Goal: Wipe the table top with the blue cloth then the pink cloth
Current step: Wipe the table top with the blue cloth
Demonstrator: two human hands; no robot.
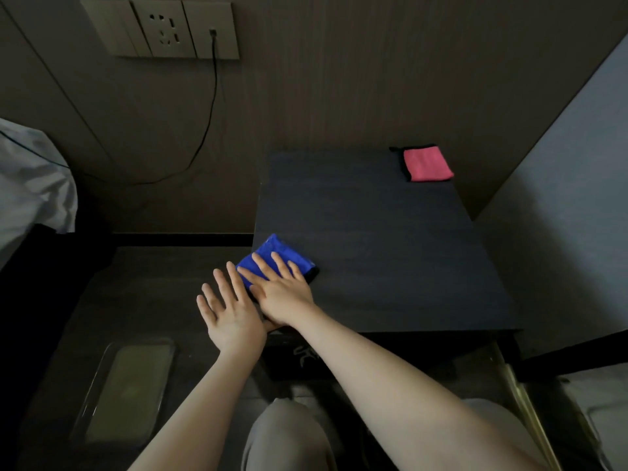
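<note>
- Right hand: flat on the blue cloth, palm down, fingers straight and spread, pressing it onto the table top.
- Left hand: just beside the right at its 9 o'clock, palm up, fingers straight and fanned, holding nothing, off the table's left edge and touching the right hand near the wrist.
- Blue cloth: vivid royal blue, plush nap, folded into a small pad with a thin black trim at its right end; at the table's near-left corner, roughly 8 o'clock from the table's centre, one corner poking past the left edge.
- Pink cloth: coral pink, folded to a neat rectangle, black trim along its left and near sides with a small black tag at the far-left corner; at the far-right corner, about 1 o'clock from the centre, well apart from both hands.
- Table top: dark, matte, faint wood grain, set against a brown panelled wall.
- Wall socket plate at 11 o'clock, with 1 black cable hanging from it.
</note>
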